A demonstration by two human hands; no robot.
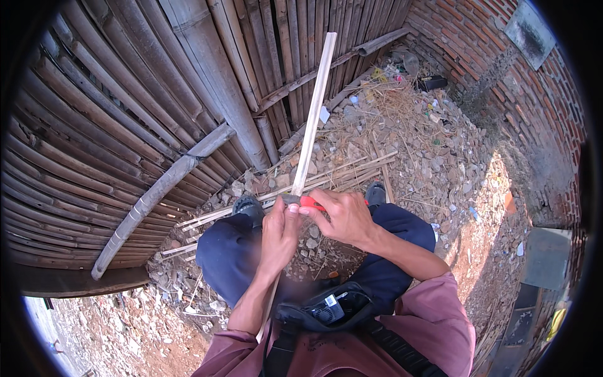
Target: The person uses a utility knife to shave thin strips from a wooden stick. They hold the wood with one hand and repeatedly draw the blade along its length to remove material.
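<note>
While left fingers [274, 218] pinch one pale strip [314, 113] | right fingers [329, 201] curl around one red-handled tool [309, 202] | two shoes [249, 207]

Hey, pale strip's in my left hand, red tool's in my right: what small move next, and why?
Perhaps ease your left hand slightly back along the pale strip before moving the red-handled tool: your right hand holds that tool at the strip, and its dark end sits right by your left thumb.
</note>
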